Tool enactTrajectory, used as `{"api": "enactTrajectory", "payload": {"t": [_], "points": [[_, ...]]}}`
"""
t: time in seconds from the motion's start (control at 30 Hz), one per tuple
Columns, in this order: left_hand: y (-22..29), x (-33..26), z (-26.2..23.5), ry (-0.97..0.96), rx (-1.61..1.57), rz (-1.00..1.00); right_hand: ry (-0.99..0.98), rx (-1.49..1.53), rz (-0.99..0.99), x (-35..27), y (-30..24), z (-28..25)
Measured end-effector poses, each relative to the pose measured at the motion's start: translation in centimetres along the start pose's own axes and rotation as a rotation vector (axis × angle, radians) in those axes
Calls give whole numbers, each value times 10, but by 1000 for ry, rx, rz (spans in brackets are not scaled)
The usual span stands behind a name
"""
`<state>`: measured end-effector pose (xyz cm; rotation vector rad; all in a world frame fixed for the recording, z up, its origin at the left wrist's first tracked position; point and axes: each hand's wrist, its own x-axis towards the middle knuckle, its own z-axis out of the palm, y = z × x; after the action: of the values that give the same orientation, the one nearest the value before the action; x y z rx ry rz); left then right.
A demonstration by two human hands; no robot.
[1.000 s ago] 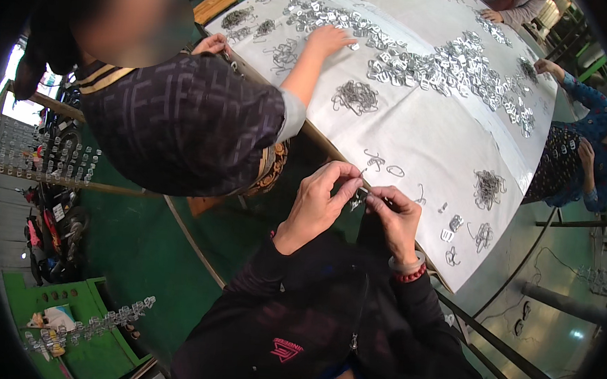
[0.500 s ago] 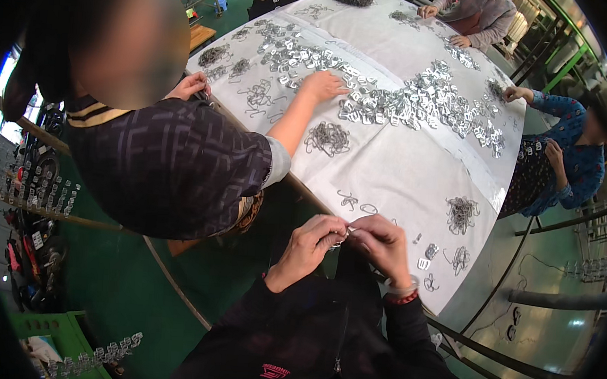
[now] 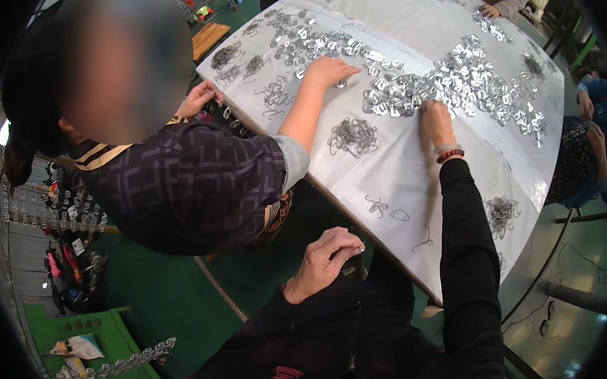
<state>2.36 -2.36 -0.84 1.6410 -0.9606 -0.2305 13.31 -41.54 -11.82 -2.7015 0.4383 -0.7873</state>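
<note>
My left hand (image 3: pixel 323 264) is off the near table edge, over my lap. Thumb and fingers are pinched on a small shiny metal piece (image 3: pixel 362 248), mostly hidden by the fingers. My right arm stretches across the white-covered table (image 3: pixel 401 178). At the near edge of a heap of flat silver metal buckles (image 3: pixel 463 84), my right hand (image 3: pixel 438 125) has its fingers bent down and together. What its fingertips grip, if anything, is hidden. Between my hands lie some thin wire hooks (image 3: pixel 377 206) and a wire loop (image 3: pixel 400 215).
A co-worker (image 3: pixel 193 176) stands close on my left, one bare hand (image 3: pixel 330 71) at the buckles. Wire-hook piles (image 3: pixel 353 137) lie mid-table and at the right (image 3: pixel 501 214). Other people work along the far and right sides. A green bench (image 3: pixel 79 335) stands at lower left.
My hands were together at the near table edge. My right hand has left the left one and reached forward to the buckle heap. The view has shifted.
</note>
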Motion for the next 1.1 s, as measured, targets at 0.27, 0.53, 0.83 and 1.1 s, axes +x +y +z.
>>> {"api": "enactTrajectory", "payload": {"t": [0.27, 0.53, 0.83, 1.1], "points": [[-11, 2, 3, 59, -46, -61, -245, 1333, 541, -111, -124, -105], [-1, 0, 7, 102, -3, -18, -183, 1385, 516, -182, -227, -170], [-19, -12, 4, 140, -145, -75, -146, 1472, 552, -195, -235, -165], [-124, 119, 5, 165, 481, -50, -311, 1513, 574, -221, -235, -175]]}}
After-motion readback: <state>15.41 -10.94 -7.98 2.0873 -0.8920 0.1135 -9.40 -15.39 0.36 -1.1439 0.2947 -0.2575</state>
